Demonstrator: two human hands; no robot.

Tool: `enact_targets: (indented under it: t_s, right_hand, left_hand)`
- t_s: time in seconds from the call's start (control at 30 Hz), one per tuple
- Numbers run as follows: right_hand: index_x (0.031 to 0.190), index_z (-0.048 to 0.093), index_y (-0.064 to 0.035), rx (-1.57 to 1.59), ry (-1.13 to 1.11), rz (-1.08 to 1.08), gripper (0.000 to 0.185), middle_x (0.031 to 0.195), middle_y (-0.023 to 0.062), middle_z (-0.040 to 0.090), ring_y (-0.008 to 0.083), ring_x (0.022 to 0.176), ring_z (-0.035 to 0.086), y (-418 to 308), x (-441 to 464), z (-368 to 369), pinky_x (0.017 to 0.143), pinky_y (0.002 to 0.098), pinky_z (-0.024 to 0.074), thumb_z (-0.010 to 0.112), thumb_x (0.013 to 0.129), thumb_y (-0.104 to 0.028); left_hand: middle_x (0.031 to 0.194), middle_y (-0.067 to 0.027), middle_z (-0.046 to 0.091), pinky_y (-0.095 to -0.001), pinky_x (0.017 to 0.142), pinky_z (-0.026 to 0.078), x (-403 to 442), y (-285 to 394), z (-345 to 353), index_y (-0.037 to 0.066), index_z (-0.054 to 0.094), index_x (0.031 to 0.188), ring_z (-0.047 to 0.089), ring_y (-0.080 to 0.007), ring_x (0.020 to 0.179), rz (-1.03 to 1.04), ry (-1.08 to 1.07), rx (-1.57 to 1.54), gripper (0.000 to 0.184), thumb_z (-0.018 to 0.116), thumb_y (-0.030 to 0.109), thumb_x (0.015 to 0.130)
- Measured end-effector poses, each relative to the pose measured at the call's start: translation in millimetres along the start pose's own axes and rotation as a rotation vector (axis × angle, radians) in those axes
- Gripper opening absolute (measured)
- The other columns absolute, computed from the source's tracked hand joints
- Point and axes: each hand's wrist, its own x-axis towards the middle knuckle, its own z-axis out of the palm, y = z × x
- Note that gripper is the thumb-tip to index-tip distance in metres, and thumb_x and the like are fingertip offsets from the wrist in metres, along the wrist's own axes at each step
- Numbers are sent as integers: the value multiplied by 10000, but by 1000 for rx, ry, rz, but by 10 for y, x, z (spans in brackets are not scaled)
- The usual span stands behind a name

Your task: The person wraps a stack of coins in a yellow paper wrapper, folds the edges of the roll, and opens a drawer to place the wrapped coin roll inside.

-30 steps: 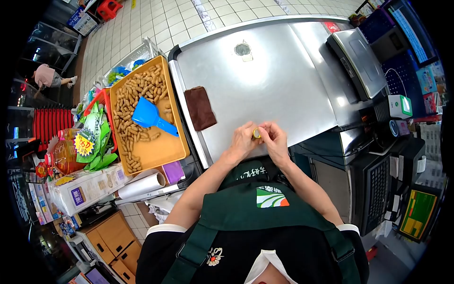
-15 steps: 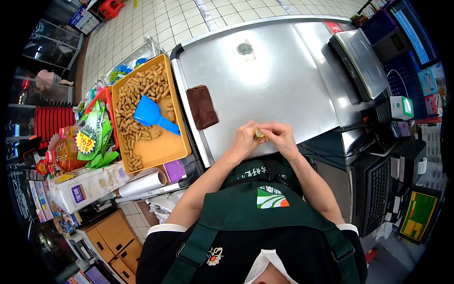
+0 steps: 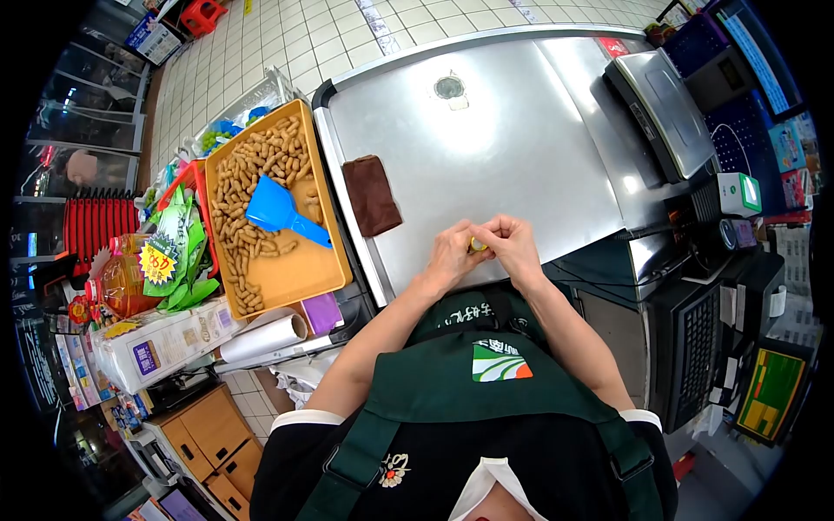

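Note:
At the near edge of the metal counter (image 3: 512,156), my left hand (image 3: 452,257) is closed around a small round yellow item (image 3: 477,245) with a pale face. The fingers of my right hand (image 3: 512,247) pinch at the same item from the right, so both hands meet on it. What exactly the item is stays too small to tell. To the left of my hands a folded brown cloth (image 3: 372,196) lies flat on the counter.
Left of the counter, a yellow tray (image 3: 304,280) holds peanuts and a blue scoop (image 3: 271,207). Beside it are green packets (image 3: 180,247) and a paper roll (image 3: 265,339). A closed silver device (image 3: 665,113) and a keyboard (image 3: 697,352) stand at right.
My right hand drew slightly right, then came back in against the yellow item. My left hand has hardly moved. The person at the far left has passed mostly out of sight.

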Motion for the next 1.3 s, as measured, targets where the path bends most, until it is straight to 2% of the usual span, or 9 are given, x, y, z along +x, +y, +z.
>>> enact_targets:
  t_s: [0.17,0.37,0.43,0.77,0.87,0.93,1.07,1.17,1.3]
  right_hand:
    - [761,614,8,12,45,-100,163,637,13,595,39,572,491,142,28,4,476,202,376,688,807,-130]
    - [731,574,-3,-272,84,-243,190,606,2,527,59,537,433,91,-103,77,479,246,384,714,774,-125]
    - [752,558,-4,-512,236,-498,222,595,-38,421,50,539,362,62,-154,167,480,222,327,735,778,-135]
    - [748,558,-26,-213,234,-358,150,623,-58,353,44,580,341,259,-101,156,498,229,295,683,810,-80]
    - [703,517,-26,-201,196,-258,198,632,-25,422,66,599,387,197,-111,114,531,253,349,680,802,-80]
    - [784,586,-33,129,35,-147,117,667,-50,445,47,652,424,130,-107,65,596,214,378,665,841,-98]
    - [930,621,-22,57,-93,-223,77,730,-58,476,32,702,437,153,-167,-28,663,182,389,635,877,-77]
    - [974,617,-5,-52,-52,-322,127,749,-58,473,33,712,435,235,-155,-24,658,187,390,645,867,-68]
    - [989,607,-1,-70,-23,-265,153,768,-54,475,35,726,435,281,-128,-24,665,192,390,655,858,-65]
  left_hand:
    - [747,-121,553,-415,590,472,28,56,-50,13,625,872,590,-328,670,-19,-65,51,308,794,158,660]
    - [706,-110,546,-400,555,458,21,-8,16,48,633,851,569,-313,631,10,-8,70,180,705,68,687]
    - [698,-106,544,-400,549,454,26,33,4,51,632,838,559,-310,624,19,-5,44,159,684,52,688]
    - [701,-115,539,-398,568,468,47,67,-38,49,651,842,566,-303,648,68,-5,17,199,708,29,652]
    - [718,-116,542,-400,572,469,48,59,-39,49,651,859,573,-310,655,72,-41,17,208,713,42,661]
    - [726,-116,544,-400,576,470,45,60,-40,51,653,877,577,-312,659,31,-39,12,222,715,44,663]
    - [738,-117,544,-402,583,472,49,87,-37,50,649,898,582,-317,667,32,-17,14,237,711,45,670]
    - [712,-113,566,-381,556,480,43,35,-3,51,663,880,588,-300,638,64,10,32,204,696,36,679]
    - [710,-109,566,-383,556,484,45,-23,21,49,663,874,589,-301,638,77,-8,28,194,691,36,683]
